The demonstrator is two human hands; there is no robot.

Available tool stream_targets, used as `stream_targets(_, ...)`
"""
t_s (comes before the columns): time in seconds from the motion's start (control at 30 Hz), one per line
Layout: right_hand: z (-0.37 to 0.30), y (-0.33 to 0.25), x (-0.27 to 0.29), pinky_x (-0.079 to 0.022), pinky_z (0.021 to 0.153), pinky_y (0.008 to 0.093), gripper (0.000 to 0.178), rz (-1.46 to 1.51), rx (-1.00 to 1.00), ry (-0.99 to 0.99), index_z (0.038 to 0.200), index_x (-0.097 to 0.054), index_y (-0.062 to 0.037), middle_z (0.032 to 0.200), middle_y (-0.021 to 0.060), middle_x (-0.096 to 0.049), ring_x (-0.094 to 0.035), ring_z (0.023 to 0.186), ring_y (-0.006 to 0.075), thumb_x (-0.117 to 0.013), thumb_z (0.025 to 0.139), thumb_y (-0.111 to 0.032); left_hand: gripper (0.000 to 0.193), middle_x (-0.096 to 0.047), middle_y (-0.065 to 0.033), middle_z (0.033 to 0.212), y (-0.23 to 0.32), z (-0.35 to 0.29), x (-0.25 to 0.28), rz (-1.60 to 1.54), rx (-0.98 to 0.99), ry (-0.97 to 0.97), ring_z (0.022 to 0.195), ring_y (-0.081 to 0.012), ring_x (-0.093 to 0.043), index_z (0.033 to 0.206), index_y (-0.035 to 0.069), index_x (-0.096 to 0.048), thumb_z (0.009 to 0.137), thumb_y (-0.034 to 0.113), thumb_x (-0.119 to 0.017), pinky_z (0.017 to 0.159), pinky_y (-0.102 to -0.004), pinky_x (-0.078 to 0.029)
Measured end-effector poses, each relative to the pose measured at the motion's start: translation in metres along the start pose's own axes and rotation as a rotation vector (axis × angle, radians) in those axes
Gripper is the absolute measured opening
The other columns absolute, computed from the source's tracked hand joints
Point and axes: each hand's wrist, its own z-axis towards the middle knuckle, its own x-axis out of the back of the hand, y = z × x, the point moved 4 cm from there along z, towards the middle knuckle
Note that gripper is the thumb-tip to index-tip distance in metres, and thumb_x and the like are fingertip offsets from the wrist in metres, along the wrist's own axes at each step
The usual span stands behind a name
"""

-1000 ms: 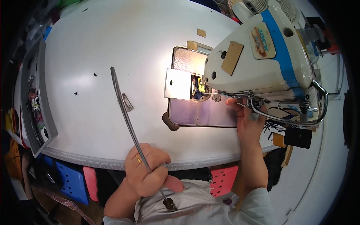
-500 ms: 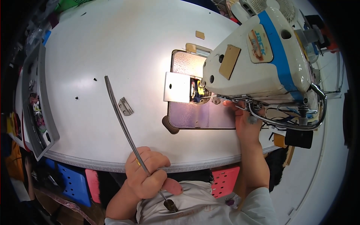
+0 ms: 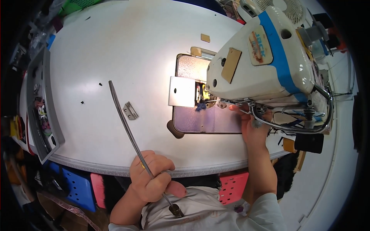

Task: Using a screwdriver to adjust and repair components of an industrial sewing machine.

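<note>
My left hand (image 3: pixel 152 175) is closed around a long, thin grey tube (image 3: pixel 127 129) at the near edge of the table. One end of the tube points away over the tabletop; a brass-coloured fitting (image 3: pixel 176 210) is on the near end, against my shirt. Under the head of a white sewing machine (image 3: pixel 246 73) reaches my right hand (image 3: pixel 252 123), its fingers mostly hidden behind the machine's metal parts. Left of its fingertips, a dark blue tuft (image 3: pixel 200 107) lies at the uncovered opening of the machine bed. A shiny metal cover plate (image 3: pixel 182 91) sits beside that opening.
A small metal plate with holes (image 3: pixel 130 110) and two tiny dark screws (image 3: pixel 82 102) lie on the white table (image 3: pixel 96 134). At the left stands a grey tray (image 3: pixel 54 134) holding small items. A tan piece (image 3: pixel 205 37) lies farther back, and a fan (image 3: pixel 283 9) stands behind the machine.
The dark blue tuft now protrudes from the near side of the opening, where earlier it was inside. My left hand keeps its hold on the tube. The view has shifted slightly.
</note>
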Motion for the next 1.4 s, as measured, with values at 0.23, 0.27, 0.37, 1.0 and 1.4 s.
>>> stream_targets(0.23, -0.001, 0.000, -0.008, -0.059, 0.091, 0.0544, 0.025, -0.035, 0.067, -0.062, 0.129, -0.054, -0.0008, 0.114, 0.0183, -0.069, -0.072, 0.100, 0.0370, -0.054, 0.106, -0.009, 0.047, -0.066, -0.0090, 0.079, 0.000, -0.002, 0.000, -0.006, 0.019, -0.001, 0.063, -0.0243, -0.060, 0.095, 0.009, -0.048, 0.097, 0.055, -0.058, 0.065, -0.0422, -0.048)
stream_targets(0.27, 0.001, 0.001, -0.009, -0.058, 0.093, 0.0546, 0.027, -0.071, 0.051, -0.071, 0.132, -0.053, -0.0025, 0.115, 0.0177, -0.069, -0.072, 0.100, 0.0370, -0.053, 0.107, -0.014, 0.047, -0.066, -0.0091, 0.079, 0.000, -0.002, 0.000, -0.009, 0.022, 0.002, 0.062, -0.0243, -0.060, 0.095, 0.009, -0.048, 0.097, 0.055, -0.058, 0.065, -0.0422, -0.048)
stream_targets(0.37, 0.009, 0.003, -0.005, -0.057, 0.095, 0.0544, 0.034, 0.150, -0.087, -0.094, 0.136, -0.051, -0.0061, 0.117, 0.0160, -0.069, -0.072, 0.099, 0.0363, -0.048, 0.110, -0.026, 0.047, -0.066, -0.0091, 0.079, 0.001, -0.001, 0.000, -0.010, 0.024, -0.005, 0.062, -0.0241, -0.059, 0.095, 0.009, -0.048, 0.097, 0.055, -0.057, 0.065, -0.0425, -0.048)
stream_targets(1.0, 0.001, 0.020, 0.005, -0.059, 0.093, 0.0505, 0.026, 0.008, -0.010, -0.047, 0.123, -0.062, -0.0005, 0.107, 0.0185, -0.074, -0.075, 0.098, 0.0361, -0.058, 0.106, -0.019, 0.045, -0.066, -0.0087, 0.080, 0.001, -0.001, 0.002, -0.022, 0.032, 0.009, 0.064, -0.0247, -0.060, 0.095, 0.010, -0.048, 0.096, 0.053, -0.059, 0.068, -0.0443, -0.049)
stream_targets(1.4, -0.018, -0.046, -0.080, -0.064, 0.085, 0.0412, 0.022, 0.067, -0.080, -0.357, 0.121, -0.060, 0.0041, 0.116, 0.0247, -0.071, -0.075, 0.093, 0.0282, -0.055, 0.106, -0.011, 0.043, -0.066, -0.0082, 0.078, 0.000, -0.006, 0.006, -0.022, 0.014, 0.043, 0.062, -0.0249, -0.058, 0.093, 0.010, -0.048, 0.099, 0.050, -0.059, 0.066, -0.0420, -0.049)
